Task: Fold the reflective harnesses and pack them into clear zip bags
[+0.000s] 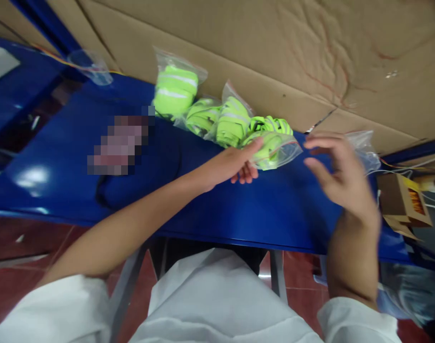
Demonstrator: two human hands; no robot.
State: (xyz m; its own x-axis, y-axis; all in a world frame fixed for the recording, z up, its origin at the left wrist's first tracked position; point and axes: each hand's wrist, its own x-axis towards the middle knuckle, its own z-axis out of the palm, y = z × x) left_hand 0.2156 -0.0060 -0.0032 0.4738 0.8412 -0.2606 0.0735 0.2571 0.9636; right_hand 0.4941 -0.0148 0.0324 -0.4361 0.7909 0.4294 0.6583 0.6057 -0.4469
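Note:
My left hand (235,166) is closed around a clear zip bag (271,151) with a folded neon-yellow reflective strap inside, its thumb lying on top. The bag's zip end points right, toward my right hand (341,174). That hand is raised over the blue table (217,214), fingers curved and apart, with nothing between them. Just behind the held bag lies a bundle of neon strap (281,125) with reflective stripes. More bagged neon straps (233,121) lean in a row along the cardboard at the back, with a larger bag (176,90) at the left end.
Cardboard sheeting (239,52) rises behind the table. A clear plastic cup (101,74) and a blurred-out item (119,147) are on the left. To the right are a crumpled clear bag (367,150), white cables (399,169) and an open cardboard box (399,200).

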